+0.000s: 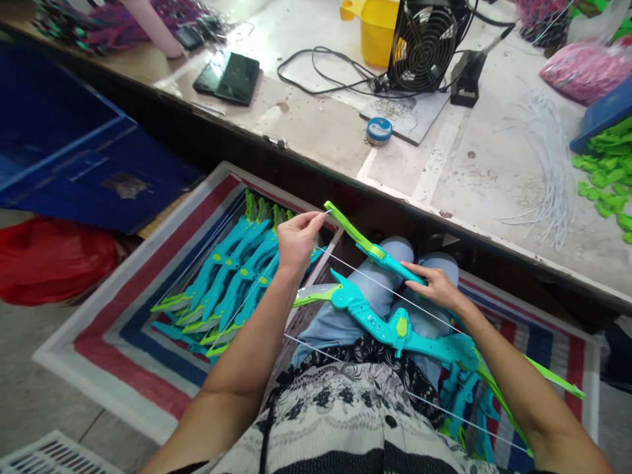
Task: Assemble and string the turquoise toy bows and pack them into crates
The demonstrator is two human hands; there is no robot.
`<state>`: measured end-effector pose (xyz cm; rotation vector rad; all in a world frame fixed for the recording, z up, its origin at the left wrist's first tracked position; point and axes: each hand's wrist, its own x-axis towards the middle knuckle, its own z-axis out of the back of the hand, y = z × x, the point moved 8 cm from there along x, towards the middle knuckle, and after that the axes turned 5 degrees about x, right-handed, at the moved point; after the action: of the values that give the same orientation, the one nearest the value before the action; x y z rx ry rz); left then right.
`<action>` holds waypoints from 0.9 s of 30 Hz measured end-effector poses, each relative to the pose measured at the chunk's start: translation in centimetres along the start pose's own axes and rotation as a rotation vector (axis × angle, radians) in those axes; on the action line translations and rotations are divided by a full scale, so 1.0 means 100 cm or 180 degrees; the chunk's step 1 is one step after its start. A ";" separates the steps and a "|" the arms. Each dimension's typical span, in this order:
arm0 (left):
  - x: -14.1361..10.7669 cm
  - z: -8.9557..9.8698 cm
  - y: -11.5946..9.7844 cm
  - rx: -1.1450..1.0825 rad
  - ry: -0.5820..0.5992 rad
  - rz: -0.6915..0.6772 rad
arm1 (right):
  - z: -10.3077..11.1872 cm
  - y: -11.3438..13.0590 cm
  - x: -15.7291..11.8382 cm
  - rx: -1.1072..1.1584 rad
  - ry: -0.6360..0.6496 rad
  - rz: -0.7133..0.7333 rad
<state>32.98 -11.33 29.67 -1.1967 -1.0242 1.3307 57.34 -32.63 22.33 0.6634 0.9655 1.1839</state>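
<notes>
My left hand (296, 242) is closed in a pinch on the white bowstring (365, 270) of a toy bow, right at its upper tip. That toy bow (378, 253) has a teal body and lime green limbs. My right hand (435, 286) grips it around the teal part, fingers stretched along it; the section under the hand and forearm is hidden. A second toy bow (368, 319), teal with green limbs, lies across my lap below, its string hanging toward my waist. Several similar bows (241, 260) are laid in a row to my left.
Striped lined trays (123, 355) flank my legs, more teal bows (481, 408) at right. On the workbench (316, 131) are a black fan (427, 46), soldering stand (465, 82), blue tin (379, 131), phone (237, 78), yellow container (378, 29), white strings (555, 164) and green parts (605, 164).
</notes>
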 end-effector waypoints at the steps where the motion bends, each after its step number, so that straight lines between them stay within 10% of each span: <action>1: 0.000 0.000 0.000 -0.0020 -0.0011 0.0009 | 0.000 0.000 0.000 0.0009 -0.0006 -0.0005; 21: -0.008 -0.012 0.018 -0.0497 0.1009 0.0110 | -0.024 0.015 -0.025 -0.1287 -0.0270 0.0651; 27: -0.014 -0.006 0.022 -0.0720 0.0957 0.0096 | -0.008 0.085 0.022 -0.1561 -0.0945 0.1218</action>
<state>33.20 -12.97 27.61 -1.5350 -0.9571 1.0360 52.97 -28.28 28.57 0.6147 0.2798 1.5369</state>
